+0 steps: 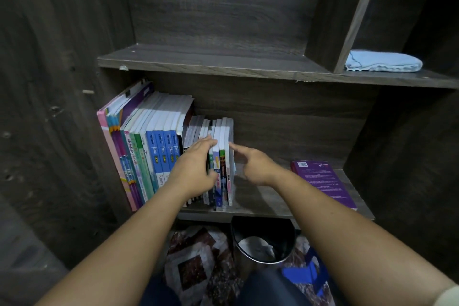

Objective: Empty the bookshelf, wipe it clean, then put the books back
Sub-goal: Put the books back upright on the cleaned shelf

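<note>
A row of upright books point(159, 146) is seen standing at the left end of the lower board of the dark wooden bookshelf point(285, 126), with tall volumes on the left of the row and small ones on its right. The left hand point(196, 169) is laid over the small books at the right end of the row; its fingers are stretched straight across their top edges, its thumb is set against their spines, and the hand is spread rather than closed round them. The right hand point(250, 164) is held just to the right of the row, with the forefinger stretched out to touch the side of the last book, the other fingers loosely bent and nothing gripped. Well to the right of the row, on the same board, a purple book point(323, 181) is laid flat. Above and to the right of the row, a folded blue cloth point(382, 63) is laid on the upper board point(211, 62). Below the row, a black bin point(263, 238) and patterned fabric point(196, 266) are seen on the floor
</note>
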`<state>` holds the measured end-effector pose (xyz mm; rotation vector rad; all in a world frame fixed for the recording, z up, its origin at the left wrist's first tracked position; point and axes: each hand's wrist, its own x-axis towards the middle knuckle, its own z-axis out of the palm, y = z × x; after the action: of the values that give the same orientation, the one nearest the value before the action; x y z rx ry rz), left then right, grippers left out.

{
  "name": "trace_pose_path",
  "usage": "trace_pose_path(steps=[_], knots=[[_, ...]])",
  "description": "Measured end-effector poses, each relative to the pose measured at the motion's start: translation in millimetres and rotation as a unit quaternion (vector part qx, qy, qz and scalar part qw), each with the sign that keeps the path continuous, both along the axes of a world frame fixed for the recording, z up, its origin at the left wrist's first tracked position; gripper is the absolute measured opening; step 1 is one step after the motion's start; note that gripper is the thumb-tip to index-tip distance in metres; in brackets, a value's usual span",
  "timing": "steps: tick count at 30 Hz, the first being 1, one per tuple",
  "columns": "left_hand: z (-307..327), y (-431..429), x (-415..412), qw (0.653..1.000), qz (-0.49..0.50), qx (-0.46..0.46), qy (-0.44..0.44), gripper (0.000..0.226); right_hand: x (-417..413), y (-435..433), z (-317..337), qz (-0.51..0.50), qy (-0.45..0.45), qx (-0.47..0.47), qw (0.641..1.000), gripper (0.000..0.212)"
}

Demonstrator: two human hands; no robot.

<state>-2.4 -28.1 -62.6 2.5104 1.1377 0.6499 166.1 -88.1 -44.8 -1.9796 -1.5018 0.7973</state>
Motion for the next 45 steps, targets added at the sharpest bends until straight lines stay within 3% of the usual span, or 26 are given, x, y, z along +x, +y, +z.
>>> trace_pose_path(steps=[11, 16, 27, 35, 37, 42, 45], knots=[[-2.1, -20.0, 29.5, 0.975, 0.071, 0.179, 0.11, 0.062, 12.3, -7.8, 7.6, -0.078, -0.078, 0.016, 0.994, 0.068], [-4.5, -22.1, 33.0, 0.963, 0.089, 0.221, 0.125, 0.059, 22.5, -7.4, -1.5, -0.076, -0.063, 0.003, 0.995, 0.07], [-7.2, -30.5, 34.7, 0.975, 0.08, 0.179, 0.102, 0.066, 16.1, -17.2, 4.3, -0.042, -0.037, 0.013, 0.998, 0.07], [15.9, -29.0, 43.1, 0.957, 0.11, 0.24, 0.117, 0.034, 6.9, -14.4, 7.1, -0.053, 0.011, 0.044, 0.998, 0.064], [12.0, -40.3, 44.2, 0.956, 0.125, 0.252, 0.085, 0.024, 6.3, -11.5, 4.6, -0.067, 0.013, 0.054, 0.996, 0.063], [-24.4, -67.4, 39.5, 0.973, 0.103, 0.195, -0.071, 0.033, 11.0, -5.1, -4.1, -0.062, 0.088, 0.07, 0.992, 0.069], [-22.5, -72.2, 36.9, 0.982, 0.156, 0.098, -0.049, 0.057, 12.4, -1.3, -6.2, -0.051, 0.114, 0.085, 0.989, 0.063]])
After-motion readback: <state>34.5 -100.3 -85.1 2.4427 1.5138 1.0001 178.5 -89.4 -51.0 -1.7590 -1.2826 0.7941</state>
